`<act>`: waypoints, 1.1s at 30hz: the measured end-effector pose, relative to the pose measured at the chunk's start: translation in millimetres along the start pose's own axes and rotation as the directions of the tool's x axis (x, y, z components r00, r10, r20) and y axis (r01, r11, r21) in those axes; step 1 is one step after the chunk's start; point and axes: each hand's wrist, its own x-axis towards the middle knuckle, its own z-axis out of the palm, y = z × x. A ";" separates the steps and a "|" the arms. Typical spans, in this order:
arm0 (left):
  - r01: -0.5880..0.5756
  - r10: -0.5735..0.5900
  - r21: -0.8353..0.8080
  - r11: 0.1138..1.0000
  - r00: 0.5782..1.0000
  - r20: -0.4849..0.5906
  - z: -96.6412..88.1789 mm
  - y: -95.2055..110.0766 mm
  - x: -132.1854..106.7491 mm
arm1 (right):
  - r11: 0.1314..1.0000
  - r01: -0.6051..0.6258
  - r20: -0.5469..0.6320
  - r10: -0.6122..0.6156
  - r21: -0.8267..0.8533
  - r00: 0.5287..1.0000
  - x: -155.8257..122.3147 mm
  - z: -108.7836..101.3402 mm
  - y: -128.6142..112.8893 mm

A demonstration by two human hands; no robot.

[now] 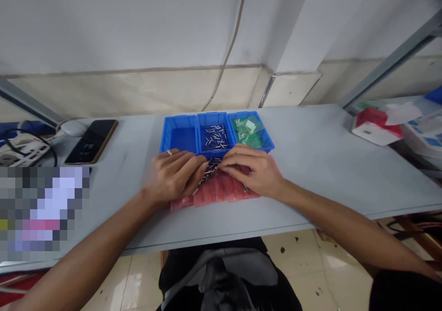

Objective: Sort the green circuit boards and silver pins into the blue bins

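A pile of thin metal pins, perhaps screws or rivets, lies on pink plastic bags on the table. My left hand, with a ring on one finger, curls closed along the left of this pile; what its fingers hold is hidden. From the right, my right hand pinches at the pile's edge, thumb and fingertips together on pins. Just behind my hands stand three joined blue bins: the left bin shows a bare floor, the middle bin contains similar pins, and the right bin has a green bag with small parts.
On the left of the grey table lie a dark phone, a power strip with cables, and a blurred-out screen. At the right are a red-and-white box and plastic containers. A wall rises behind.
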 end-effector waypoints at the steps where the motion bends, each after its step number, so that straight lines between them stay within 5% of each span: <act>1: 0.006 -0.006 -0.007 1.000 1.000 0.010 0.2 0.0 -0.3 | 0.997 -0.057 -0.038 0.059 0.050 0.998 1.4 -1.7 -2.3; 6: 0.010 -0.010 -0.006 1.000 1.000 0.015 1.2 0.0 -0.2 | 0.846 -0.310 -0.062 0.371 0.434 0.926 1.6 -5.4 -8.2; 9: 0.006 -0.006 -0.008 1.000 1.000 0.011 2.1 -0.1 0.3 | 0.756 -0.327 -0.030 0.416 0.567 0.909 -0.8 -6.3 -9.7; 18: -0.051 0.051 -0.005 0.999 0.999 0.015 3.2 0.7 -0.2 | 0.917 -0.249 -0.065 0.281 0.312 0.957 1.7 -3.3 -11.1; 23: -0.170 0.175 -0.055 0.984 0.981 0.083 4.0 6.1 1.5 | 0.856 -0.317 0.007 0.344 0.409 0.939 -2.5 2.8 -12.0; 33: -0.211 0.215 -0.051 0.976 0.973 0.080 2.1 6.5 0.4 | 0.938 -0.193 -0.117 0.235 0.288 0.965 -5.4 2.0 -17.7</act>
